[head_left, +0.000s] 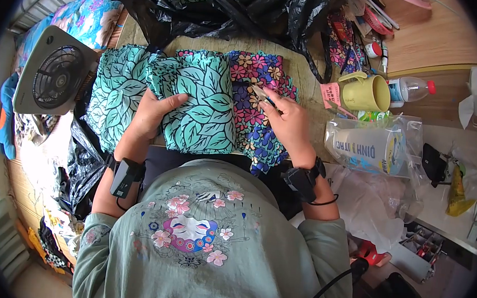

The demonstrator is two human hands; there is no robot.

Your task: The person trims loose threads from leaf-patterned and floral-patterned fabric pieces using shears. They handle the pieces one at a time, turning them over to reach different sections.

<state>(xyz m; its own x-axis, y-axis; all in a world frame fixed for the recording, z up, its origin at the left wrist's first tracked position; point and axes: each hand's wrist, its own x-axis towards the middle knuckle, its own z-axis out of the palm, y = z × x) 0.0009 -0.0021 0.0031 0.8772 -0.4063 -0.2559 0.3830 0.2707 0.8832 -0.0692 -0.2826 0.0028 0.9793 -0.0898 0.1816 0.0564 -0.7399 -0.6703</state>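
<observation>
My left hand (157, 112) grips the left edge of a green leaf-print fabric piece (203, 106), thumb on top and fingers tucked underneath. Left of it lies another stack of the same leaf-print fabric (116, 90). A flower-print fabric stack (254, 71) in purple, pink and orange lies to the right. Over it, my right hand (283, 122) is closed on thread snips (259, 93), their pointed metal blades facing up and left. The snips' handle is mostly hidden in the palm.
A black plastic bag (222, 11) with more leaf-print fabric stands at the back. A fan (57, 76) is on the left. To the right are a yellow mug (366, 92), a plastic bottle (411, 89), a cup in a clear bag (366, 146) and a red-capped jar (373, 50).
</observation>
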